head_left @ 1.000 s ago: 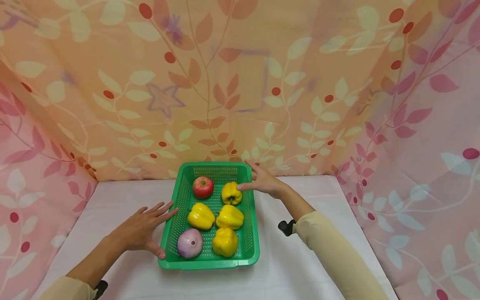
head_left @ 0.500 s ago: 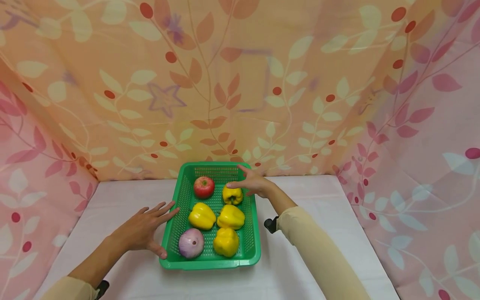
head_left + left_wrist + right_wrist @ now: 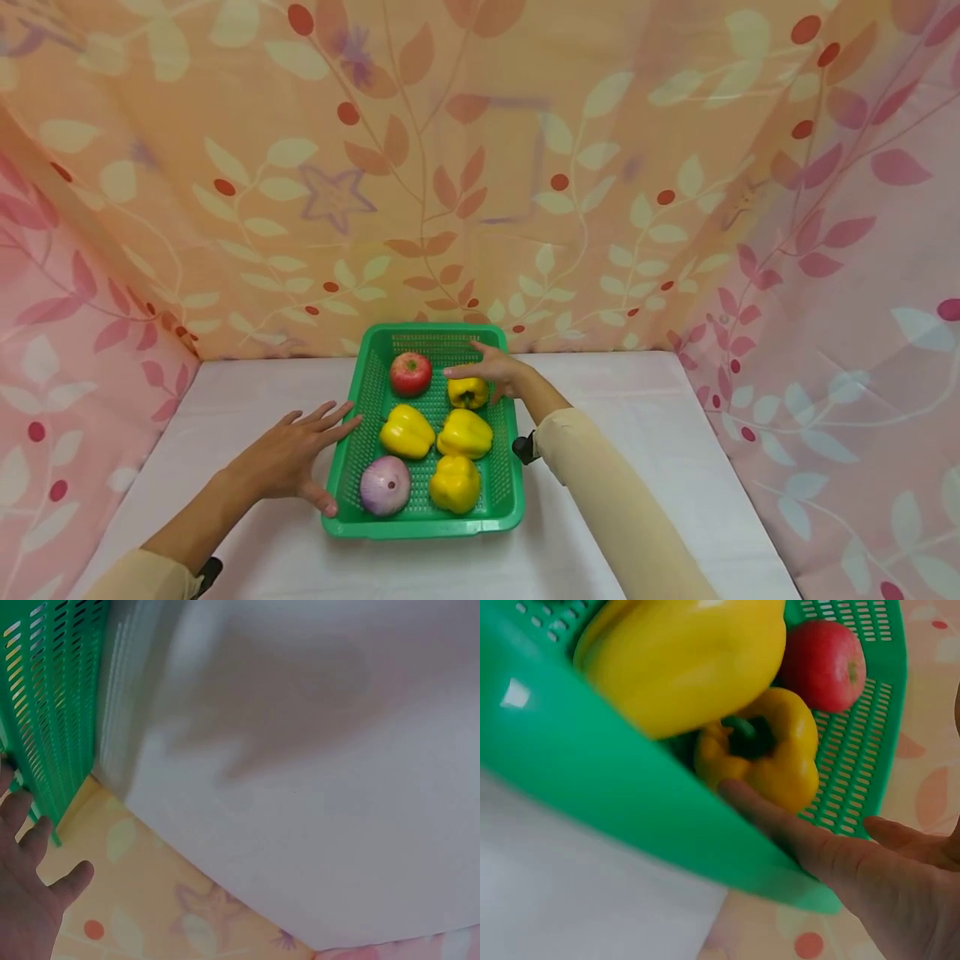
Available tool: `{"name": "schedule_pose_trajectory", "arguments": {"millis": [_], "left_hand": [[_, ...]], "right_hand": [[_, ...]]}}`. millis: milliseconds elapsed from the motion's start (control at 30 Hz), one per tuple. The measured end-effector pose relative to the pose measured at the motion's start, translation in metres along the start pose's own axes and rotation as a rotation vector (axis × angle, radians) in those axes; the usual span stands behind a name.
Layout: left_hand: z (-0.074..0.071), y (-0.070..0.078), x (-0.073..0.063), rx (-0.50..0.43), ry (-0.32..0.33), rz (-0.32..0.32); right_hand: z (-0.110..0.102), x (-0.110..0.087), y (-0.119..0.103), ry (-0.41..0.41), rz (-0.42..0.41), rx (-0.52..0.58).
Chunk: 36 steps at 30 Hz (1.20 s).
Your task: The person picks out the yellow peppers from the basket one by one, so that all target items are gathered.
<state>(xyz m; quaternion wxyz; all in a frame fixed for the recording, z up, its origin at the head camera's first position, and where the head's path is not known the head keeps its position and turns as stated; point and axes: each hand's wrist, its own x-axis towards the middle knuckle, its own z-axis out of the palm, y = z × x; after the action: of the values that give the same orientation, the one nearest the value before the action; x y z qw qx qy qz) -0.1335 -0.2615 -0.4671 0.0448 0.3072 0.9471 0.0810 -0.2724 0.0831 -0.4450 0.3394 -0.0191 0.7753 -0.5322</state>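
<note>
Peppers (image 3: 407, 432): I count four, yellow, in one green basket (image 3: 420, 528) with one apple (image 3: 410, 375), one onion (image 3: 386, 485). Left hand (image 3: 294, 457): fingers spread beside it; right hand (image 3: 498, 372): fingers spread over rearmost pepper (image 3: 467, 395), contact unclear.

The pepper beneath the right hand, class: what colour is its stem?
Green; the stem of that yellow pepper shows best in the right wrist view.

You've got a basket (image 3: 420, 528) on the counter (image 3: 630, 392), cloth backdrop (image 3: 442, 267) behind. Inside: apple (image 3: 410, 375) back left, rear bell pepper (image 3: 467, 395) right of it, two middle bell peppers (image 3: 407, 432) (image 3: 465, 433) side by side, onion (image 3: 386, 485) front left, front bell pepper (image 3: 454, 485) right of that.
</note>
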Motion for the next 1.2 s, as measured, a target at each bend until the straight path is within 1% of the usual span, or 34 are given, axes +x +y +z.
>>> {"name": "schedule_pose_trajectory", "arguments": {"millis": [200,433,600,733,900,1100,1200], "left_hand": [[-0.005,0.003,0.001,0.0,0.0,0.011],[-0.002,0.003,0.003,-0.006,0.004,0.007],[-0.001,0.001,0.002,-0.009,-0.009,-0.005],[0.0,0.0,0.002,-0.01,-0.011,-0.005],[0.001,0.0,0.001,-0.014,-0.005,-0.002],[0.001,0.0,0.001,-0.008,0.004,0.006],[0.001,0.0,0.001,-0.01,0.002,0.004]], "right_hand": [[0.008,0.01,0.005,0.029,0.031,-0.006],[0.01,0.017,0.01,0.062,0.061,-0.014],[0.015,0.022,0.014,0.083,0.073,-0.001],[0.019,0.025,0.018,0.108,0.063,0.004],[0.023,0.026,0.023,0.12,0.038,-0.024],[0.026,0.026,0.025,0.136,0.019,0.01],[0.027,0.028,0.026,0.142,0.015,0.01]]}}
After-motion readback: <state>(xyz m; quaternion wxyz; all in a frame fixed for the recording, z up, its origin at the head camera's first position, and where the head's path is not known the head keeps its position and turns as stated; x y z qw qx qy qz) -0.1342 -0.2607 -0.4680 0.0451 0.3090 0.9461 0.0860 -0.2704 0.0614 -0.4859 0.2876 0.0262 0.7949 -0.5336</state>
